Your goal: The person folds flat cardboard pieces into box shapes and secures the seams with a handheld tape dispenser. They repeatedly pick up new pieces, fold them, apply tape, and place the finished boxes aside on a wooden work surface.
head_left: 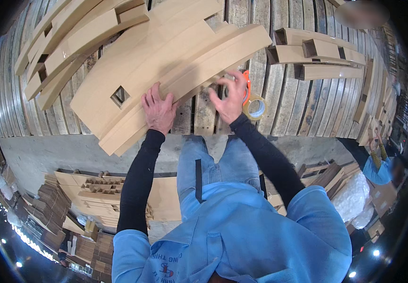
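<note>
From where I stand, I can make out dark lettering and a red emblem low on the worker's light blue shirt point(241, 236). At the far right of the slatted wooden desk point(286, 104) lie hollow cardboard lengths point(333, 72), their open ends dark inside. A pale, plastic-wrapped bundle point(352, 195) sits below on the right, its contents hidden from me.

The large cardboard sheet point(142, 61) lies aslant on the desk in front of the worker, a square hole near its left end and a raised fold along its near edge. The left hand point(159, 109) rests on that fold, fingers spread. The right hand point(231, 96) is released, fingers bent and parted, just beside the fold; I can't tell whether it touches the orange tape dispenser point(247, 87) with its tape roll point(262, 108).
</note>
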`<state>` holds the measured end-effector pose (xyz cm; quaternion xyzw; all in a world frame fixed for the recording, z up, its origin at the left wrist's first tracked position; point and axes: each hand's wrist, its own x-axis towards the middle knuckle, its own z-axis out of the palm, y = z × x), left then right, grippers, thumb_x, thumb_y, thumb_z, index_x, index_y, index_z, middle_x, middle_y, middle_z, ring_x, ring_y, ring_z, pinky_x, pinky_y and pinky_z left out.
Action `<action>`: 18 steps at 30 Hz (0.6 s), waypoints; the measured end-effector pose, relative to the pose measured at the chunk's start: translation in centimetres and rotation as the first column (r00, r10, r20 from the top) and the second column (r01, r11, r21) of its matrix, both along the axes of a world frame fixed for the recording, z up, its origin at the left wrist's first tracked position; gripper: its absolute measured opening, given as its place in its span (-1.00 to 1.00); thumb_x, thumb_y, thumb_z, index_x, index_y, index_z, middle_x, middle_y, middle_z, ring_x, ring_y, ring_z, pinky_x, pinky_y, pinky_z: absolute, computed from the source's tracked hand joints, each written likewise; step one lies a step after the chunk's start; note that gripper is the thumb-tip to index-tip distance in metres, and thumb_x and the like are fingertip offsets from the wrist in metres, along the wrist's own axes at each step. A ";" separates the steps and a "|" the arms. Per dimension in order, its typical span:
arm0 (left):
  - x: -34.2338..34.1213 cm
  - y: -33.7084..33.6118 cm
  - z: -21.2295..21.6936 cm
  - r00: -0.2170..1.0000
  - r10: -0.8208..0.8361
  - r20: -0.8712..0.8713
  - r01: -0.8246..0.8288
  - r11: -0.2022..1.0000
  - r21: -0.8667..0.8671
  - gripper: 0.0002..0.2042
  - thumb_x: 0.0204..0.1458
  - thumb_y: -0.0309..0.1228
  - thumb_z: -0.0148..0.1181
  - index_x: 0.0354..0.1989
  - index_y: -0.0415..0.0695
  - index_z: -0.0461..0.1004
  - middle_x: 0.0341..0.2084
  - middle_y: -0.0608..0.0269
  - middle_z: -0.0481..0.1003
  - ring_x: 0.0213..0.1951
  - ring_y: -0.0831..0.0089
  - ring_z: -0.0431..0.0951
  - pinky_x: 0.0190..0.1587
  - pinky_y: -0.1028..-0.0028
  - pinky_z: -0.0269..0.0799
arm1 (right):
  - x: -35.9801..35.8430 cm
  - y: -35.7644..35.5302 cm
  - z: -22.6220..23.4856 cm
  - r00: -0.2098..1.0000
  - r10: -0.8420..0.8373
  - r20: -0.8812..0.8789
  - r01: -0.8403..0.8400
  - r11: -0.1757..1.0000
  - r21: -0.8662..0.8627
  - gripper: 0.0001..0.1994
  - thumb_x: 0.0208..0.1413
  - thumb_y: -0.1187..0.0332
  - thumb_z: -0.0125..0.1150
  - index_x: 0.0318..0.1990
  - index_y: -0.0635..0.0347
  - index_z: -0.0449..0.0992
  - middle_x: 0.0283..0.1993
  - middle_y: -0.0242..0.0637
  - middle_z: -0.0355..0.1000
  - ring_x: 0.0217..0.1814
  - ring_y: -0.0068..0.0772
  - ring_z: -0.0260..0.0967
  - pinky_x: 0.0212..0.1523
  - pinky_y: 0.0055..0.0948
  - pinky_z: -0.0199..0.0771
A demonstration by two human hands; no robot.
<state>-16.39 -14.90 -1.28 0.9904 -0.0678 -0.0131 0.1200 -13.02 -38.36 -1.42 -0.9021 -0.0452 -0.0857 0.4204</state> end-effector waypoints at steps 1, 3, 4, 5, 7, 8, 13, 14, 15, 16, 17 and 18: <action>-0.3 0.2 0.0 1.000 0.000 -0.016 0.000 1.000 -0.008 -0.69 -0.10 -0.20 0.42 -0.23 -0.04 0.51 0.26 -0.03 0.20 0.24 -0.07 0.18 0.29 -0.06 0.06 | 2.0 0.3 2.6 0.992 0.127 0.013 -0.124 0.983 -0.139 -0.39 -0.20 0.31 0.54 0.08 0.10 0.44 0.22 0.02 0.18 0.37 0.17 0.06 0.40 0.11 0.03; 0.7 0.3 1.1 0.995 -0.055 -0.085 0.054 0.998 -0.021 -0.66 -0.08 -0.18 0.40 -0.20 -0.05 0.50 0.25 -0.04 0.22 0.23 -0.08 0.21 0.26 -0.03 0.10 | 5.6 0.4 4.0 0.929 0.364 -0.065 -0.359 0.843 -0.402 -0.11 -0.31 0.16 0.60 0.31 -0.03 0.31 0.14 -0.06 0.24 0.34 0.04 0.11 0.41 0.21 -0.03; 1.3 0.7 1.7 0.989 -0.085 -0.118 0.083 0.996 -0.025 -0.65 -0.08 -0.17 0.40 -0.18 -0.06 0.49 0.24 -0.05 0.23 0.22 -0.08 0.23 0.24 -0.01 0.12 | 7.4 0.6 3.0 0.881 0.467 -0.078 -0.446 0.762 -0.469 -0.11 -0.30 0.16 0.59 0.31 -0.05 0.31 0.15 -0.09 0.25 0.35 0.00 0.11 0.41 0.20 -0.02; 2.3 1.2 2.0 0.989 -0.105 -0.108 0.104 0.994 -0.019 -0.65 -0.07 -0.15 0.39 -0.18 -0.04 0.50 0.22 -0.06 0.24 0.20 -0.06 0.25 0.22 0.01 0.15 | 9.3 0.9 1.9 0.824 0.559 -0.098 -0.518 0.670 -0.532 -0.12 -0.29 0.15 0.58 0.31 -0.07 0.31 0.16 -0.11 0.26 0.36 -0.04 0.12 0.40 0.20 -0.01; 4.0 2.3 2.0 0.985 -0.140 -0.101 0.140 0.990 -0.007 -0.65 -0.05 -0.11 0.37 -0.16 -0.01 0.50 0.18 -0.07 0.27 0.17 -0.03 0.30 0.17 0.06 0.22 | 11.9 1.9 0.9 0.715 0.667 -0.210 -0.639 0.500 -0.585 -0.15 -0.24 0.15 0.54 0.31 -0.09 0.30 0.17 -0.15 0.28 0.37 -0.11 0.13 0.39 0.18 0.02; 4.7 2.8 1.7 0.982 -0.158 -0.099 0.161 0.987 0.026 -0.64 -0.03 -0.10 0.36 -0.15 -0.02 0.50 0.17 -0.10 0.28 0.15 -0.04 0.32 0.16 0.07 0.24 | 13.6 2.4 1.6 0.674 0.679 -0.290 -0.688 0.435 -0.581 -0.18 -0.21 0.15 0.52 0.31 -0.09 0.30 0.16 -0.17 0.29 0.36 -0.14 0.14 0.38 0.17 0.03; 5.9 2.2 1.8 0.979 -0.201 -0.041 0.204 0.977 0.059 -0.62 0.03 -0.08 0.33 -0.12 -0.08 0.49 0.17 -0.22 0.29 0.13 -0.11 0.36 0.14 0.05 0.31 | 12.0 0.9 -0.7 0.789 0.586 0.184 -0.335 0.661 -0.671 -0.20 -0.22 0.13 0.57 0.28 -0.06 0.36 0.20 -0.20 0.32 0.34 -0.15 0.20 0.37 -0.01 0.09; 5.6 2.0 2.0 0.983 -0.182 -0.040 0.184 0.981 0.059 -0.61 0.03 -0.08 0.33 -0.12 -0.09 0.49 0.18 -0.23 0.28 0.13 -0.12 0.35 0.15 0.05 0.30 | 10.3 0.0 0.2 0.881 0.439 0.174 -0.289 0.794 -0.535 -0.23 -0.17 0.12 0.52 0.27 -0.01 0.35 0.22 -0.13 0.30 0.35 -0.09 0.17 0.37 0.00 0.07; 5.8 1.1 2.6 0.993 -0.113 -0.022 0.114 0.993 0.037 -0.62 0.05 -0.08 0.32 -0.12 -0.09 0.49 0.19 -0.24 0.27 0.14 -0.14 0.35 0.17 0.03 0.29 | 8.3 -1.6 1.8 0.947 0.291 0.138 -0.218 0.895 -0.388 -0.26 -0.13 0.12 0.48 0.27 0.03 0.35 0.24 -0.06 0.27 0.37 -0.03 0.15 0.38 0.01 0.06; 6.2 0.3 2.7 0.997 -0.070 0.022 0.069 0.997 0.045 -0.63 0.07 -0.07 0.31 -0.11 -0.09 0.49 0.19 -0.24 0.27 0.14 -0.14 0.35 0.16 0.03 0.29 | 7.1 -3.4 2.9 0.985 0.154 0.078 -0.132 0.964 -0.232 -0.29 -0.08 0.12 0.43 0.27 0.07 0.35 0.26 0.01 0.25 0.38 0.03 0.12 0.38 0.01 0.04; 7.0 -0.4 2.5 0.997 -0.029 0.065 0.026 0.998 0.054 -0.63 0.08 -0.07 0.29 -0.11 -0.08 0.49 0.19 -0.24 0.28 0.14 -0.13 0.35 0.16 0.03 0.29 | 5.7 -5.7 2.1 0.998 -0.037 0.051 0.044 0.987 -0.155 -0.27 -0.08 0.10 0.43 0.27 0.14 0.33 0.28 0.05 0.22 0.38 0.08 0.11 0.39 0.02 0.01; 7.8 -0.8 2.2 0.994 0.003 0.105 -0.010 0.998 0.062 -0.63 0.09 -0.06 0.28 -0.10 -0.08 0.50 0.19 -0.24 0.28 0.14 -0.13 0.35 0.16 0.04 0.29 | 3.5 -8.1 0.6 0.973 -0.232 0.006 0.232 0.969 -0.086 -0.24 -0.08 0.08 0.42 0.28 0.20 0.32 0.30 0.10 0.20 0.38 0.13 0.09 0.40 0.02 -0.03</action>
